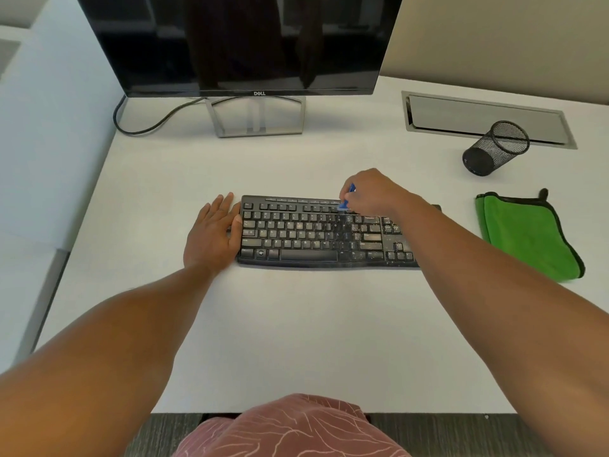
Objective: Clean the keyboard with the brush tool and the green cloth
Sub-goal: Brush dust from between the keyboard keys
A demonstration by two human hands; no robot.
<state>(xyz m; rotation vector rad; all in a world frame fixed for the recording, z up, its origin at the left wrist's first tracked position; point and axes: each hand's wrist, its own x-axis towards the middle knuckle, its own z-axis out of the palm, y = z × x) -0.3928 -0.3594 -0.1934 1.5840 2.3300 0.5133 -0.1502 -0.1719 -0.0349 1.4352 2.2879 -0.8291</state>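
Keyboard (326, 232), dusty, rigid, likely light and prone to sliding, mid-desk (296, 324); left hand (214, 232) flat, bracing its end; right hand (372, 194) pinching brush (346, 201) on upper keys; cloth (527, 235) soft, folded, lying at right.

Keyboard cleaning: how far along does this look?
Early on. The right hand holds the blue brush at the top rows of the keyboard; the left hand steadies its end. Pale dust still speckles the right-side keys. The green cloth lies folded and untouched, so wiping remains.
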